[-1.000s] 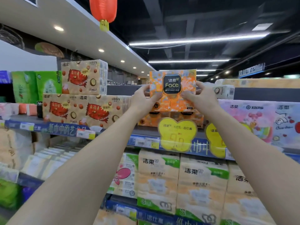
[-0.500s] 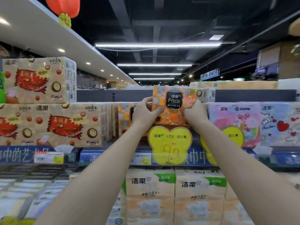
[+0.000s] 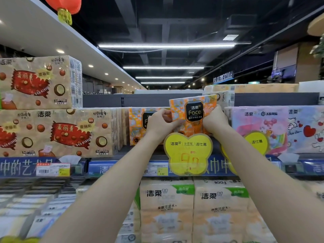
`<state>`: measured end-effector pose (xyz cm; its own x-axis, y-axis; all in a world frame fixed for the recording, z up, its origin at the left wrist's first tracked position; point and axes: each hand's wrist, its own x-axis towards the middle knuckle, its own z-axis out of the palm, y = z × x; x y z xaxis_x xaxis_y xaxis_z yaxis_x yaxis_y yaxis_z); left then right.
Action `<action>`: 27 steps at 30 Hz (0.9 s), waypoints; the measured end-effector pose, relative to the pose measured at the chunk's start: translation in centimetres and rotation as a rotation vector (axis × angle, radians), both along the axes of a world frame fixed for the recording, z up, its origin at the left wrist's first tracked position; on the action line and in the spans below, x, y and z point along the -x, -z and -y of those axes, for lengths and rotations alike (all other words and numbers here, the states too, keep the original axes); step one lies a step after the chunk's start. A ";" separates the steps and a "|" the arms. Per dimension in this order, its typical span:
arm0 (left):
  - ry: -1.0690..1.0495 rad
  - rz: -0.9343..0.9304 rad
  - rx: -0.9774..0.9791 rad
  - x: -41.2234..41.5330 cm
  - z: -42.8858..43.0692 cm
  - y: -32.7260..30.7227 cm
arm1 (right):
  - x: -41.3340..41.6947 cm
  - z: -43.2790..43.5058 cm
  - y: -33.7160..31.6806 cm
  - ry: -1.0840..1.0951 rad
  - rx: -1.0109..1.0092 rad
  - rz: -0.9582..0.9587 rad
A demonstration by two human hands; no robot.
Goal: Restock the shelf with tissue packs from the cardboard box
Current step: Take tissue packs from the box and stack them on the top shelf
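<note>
An orange "Face" tissue pack (image 3: 192, 113) is held up at the top shelf, sitting on another orange pack beneath it. My left hand (image 3: 160, 126) grips its lower left corner and my right hand (image 3: 214, 121) grips its lower right edge. A second orange pack (image 3: 138, 125) stands just to the left on the same shelf (image 3: 128, 163). The cardboard box is out of view.
Beige packs with red candy print (image 3: 56, 132) are stacked at left. Pink and cartoon packs (image 3: 263, 127) stand at right. A yellow butterfly price tag (image 3: 188, 153) hangs below my hands. Peach packs (image 3: 192, 207) fill the shelf below.
Both hands have pushed the orange pack lower and further onto the shelf stack. The view has drawn closer to the shelf.
</note>
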<state>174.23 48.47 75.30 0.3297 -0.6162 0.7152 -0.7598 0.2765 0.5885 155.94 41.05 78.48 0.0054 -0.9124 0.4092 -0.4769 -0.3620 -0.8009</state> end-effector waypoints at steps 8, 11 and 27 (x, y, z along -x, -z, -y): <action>-0.049 0.050 -0.066 0.0 0.7 0.4 | 0.1 4.4 2.0 -0.180 -0.133 0.018; -0.089 0.030 -0.070 0.0 0.6 0.7 | 0.4 2.1 2.0 -0.197 -0.151 0.047; -0.209 0.013 -0.104 -0.4 0.8 1.5 | 0.1 0.4 2.6 -0.125 -0.096 0.050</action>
<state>174.58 47.66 73.82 0.4491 -0.6063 0.6563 -0.8017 0.0508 0.5956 155.88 40.66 75.86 0.1031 -0.9409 0.3225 -0.3914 -0.3365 -0.8565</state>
